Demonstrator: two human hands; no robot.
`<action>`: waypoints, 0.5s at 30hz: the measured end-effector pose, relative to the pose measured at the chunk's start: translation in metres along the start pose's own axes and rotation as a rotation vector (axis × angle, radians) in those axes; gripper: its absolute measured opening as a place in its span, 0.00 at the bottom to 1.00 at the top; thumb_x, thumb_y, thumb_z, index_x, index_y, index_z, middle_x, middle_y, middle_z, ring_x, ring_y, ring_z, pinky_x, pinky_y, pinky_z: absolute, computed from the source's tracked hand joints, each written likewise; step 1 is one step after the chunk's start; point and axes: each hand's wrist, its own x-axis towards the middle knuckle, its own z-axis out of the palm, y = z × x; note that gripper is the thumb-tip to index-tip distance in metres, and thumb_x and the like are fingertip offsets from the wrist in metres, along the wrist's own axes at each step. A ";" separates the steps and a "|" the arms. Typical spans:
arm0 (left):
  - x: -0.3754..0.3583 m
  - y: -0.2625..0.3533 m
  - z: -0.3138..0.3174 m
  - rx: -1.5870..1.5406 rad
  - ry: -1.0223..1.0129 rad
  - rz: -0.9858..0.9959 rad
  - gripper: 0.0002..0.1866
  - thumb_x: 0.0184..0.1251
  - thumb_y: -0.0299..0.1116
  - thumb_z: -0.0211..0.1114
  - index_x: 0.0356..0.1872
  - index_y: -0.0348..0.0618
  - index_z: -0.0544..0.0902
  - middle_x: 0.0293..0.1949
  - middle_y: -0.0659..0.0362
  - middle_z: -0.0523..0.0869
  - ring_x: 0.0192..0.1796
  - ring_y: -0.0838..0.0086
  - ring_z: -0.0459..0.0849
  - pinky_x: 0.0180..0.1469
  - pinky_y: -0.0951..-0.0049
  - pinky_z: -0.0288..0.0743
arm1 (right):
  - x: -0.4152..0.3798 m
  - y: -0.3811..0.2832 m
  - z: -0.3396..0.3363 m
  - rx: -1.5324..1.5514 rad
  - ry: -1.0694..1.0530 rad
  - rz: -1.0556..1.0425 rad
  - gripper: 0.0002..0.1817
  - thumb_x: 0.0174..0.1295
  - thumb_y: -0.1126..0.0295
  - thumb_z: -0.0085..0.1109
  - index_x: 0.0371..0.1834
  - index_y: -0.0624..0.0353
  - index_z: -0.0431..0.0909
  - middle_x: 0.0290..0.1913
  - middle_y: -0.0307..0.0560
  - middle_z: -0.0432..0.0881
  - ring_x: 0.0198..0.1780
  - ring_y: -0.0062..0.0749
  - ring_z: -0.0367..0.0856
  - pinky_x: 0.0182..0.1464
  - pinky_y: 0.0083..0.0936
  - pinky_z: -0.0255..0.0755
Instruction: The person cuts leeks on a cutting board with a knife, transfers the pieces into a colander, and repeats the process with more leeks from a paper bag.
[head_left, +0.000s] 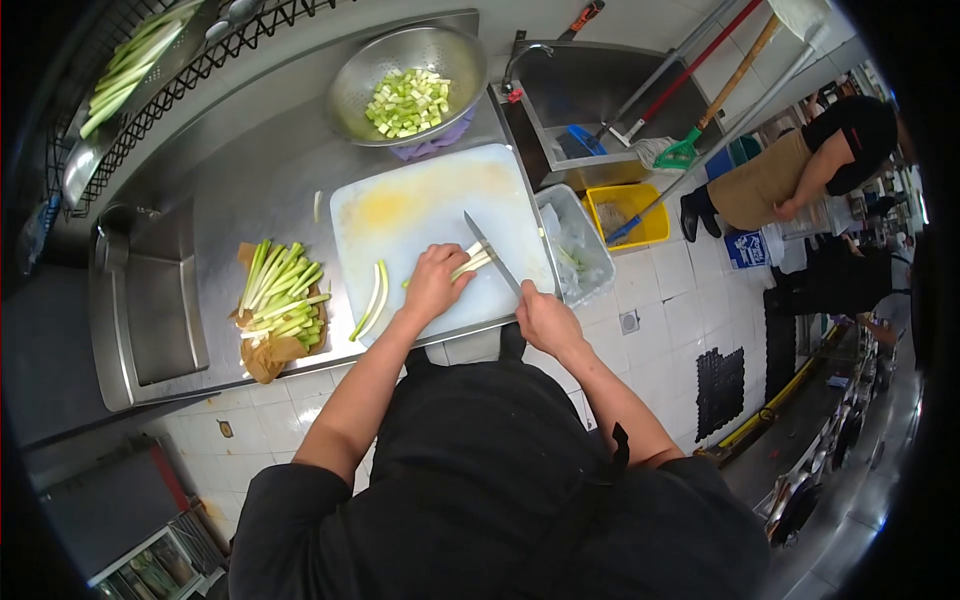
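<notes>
My left hand (437, 279) is closed over a few green-and-white vegetable stalks (476, 259), pressing them on the white cutting board (400, 225). The handle of a long kitchen knife (490, 246) is in my right hand (549, 318). Its blade lies close beside the stalk ends and points away from me. Two loose stalks (374, 296) rest at the board's left edge. Further left, a pile of stalks (283, 290) sits on brown paper (272, 357). Beyond the board, a metal colander (345, 95) holds chopped pale green and white pieces (409, 104).
A sink basin (172, 290) is at the left and another sink (560, 90) at the back right. A clear plastic bin (590, 225) and a yellow bucket (655, 222) stand right of the board. Mop and broom handles (690, 60) lean nearby. Two people (770, 175) stand at the right.
</notes>
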 end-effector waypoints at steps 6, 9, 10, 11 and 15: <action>0.004 0.008 -0.005 0.051 -0.027 -0.008 0.15 0.56 0.31 0.72 0.46 0.42 0.87 0.49 0.55 0.83 0.54 0.58 0.78 0.57 0.57 0.71 | -0.006 -0.012 -0.005 -0.027 0.037 -0.004 0.09 0.68 0.71 0.49 0.45 0.66 0.68 0.32 0.67 0.85 0.36 0.67 0.85 0.42 0.59 0.77; 0.006 0.003 -0.001 0.047 -0.063 -0.004 0.16 0.54 0.30 0.69 0.46 0.42 0.87 0.49 0.56 0.83 0.55 0.58 0.78 0.58 0.57 0.71 | -0.015 -0.025 -0.014 -0.035 -0.006 0.012 0.09 0.69 0.71 0.49 0.44 0.66 0.68 0.32 0.67 0.86 0.36 0.66 0.86 0.41 0.59 0.77; 0.006 0.002 0.001 0.042 -0.065 -0.001 0.16 0.54 0.29 0.67 0.46 0.42 0.87 0.49 0.56 0.83 0.55 0.58 0.78 0.57 0.58 0.72 | -0.018 -0.028 -0.015 -0.056 -0.045 0.029 0.09 0.69 0.71 0.50 0.44 0.66 0.68 0.32 0.66 0.86 0.36 0.66 0.86 0.41 0.58 0.77; 0.006 0.001 0.002 0.041 -0.065 -0.001 0.16 0.54 0.29 0.67 0.46 0.42 0.87 0.49 0.56 0.83 0.55 0.58 0.78 0.57 0.58 0.72 | -0.021 -0.031 -0.016 -0.078 -0.085 0.044 0.09 0.69 0.71 0.50 0.44 0.66 0.68 0.32 0.66 0.86 0.36 0.66 0.86 0.40 0.58 0.77; 0.005 -0.002 0.004 0.008 -0.039 0.027 0.15 0.54 0.29 0.69 0.45 0.42 0.86 0.48 0.55 0.82 0.52 0.56 0.78 0.58 0.58 0.72 | -0.026 -0.041 -0.019 -0.083 -0.167 0.119 0.10 0.69 0.71 0.48 0.48 0.67 0.69 0.35 0.67 0.86 0.40 0.66 0.86 0.43 0.58 0.77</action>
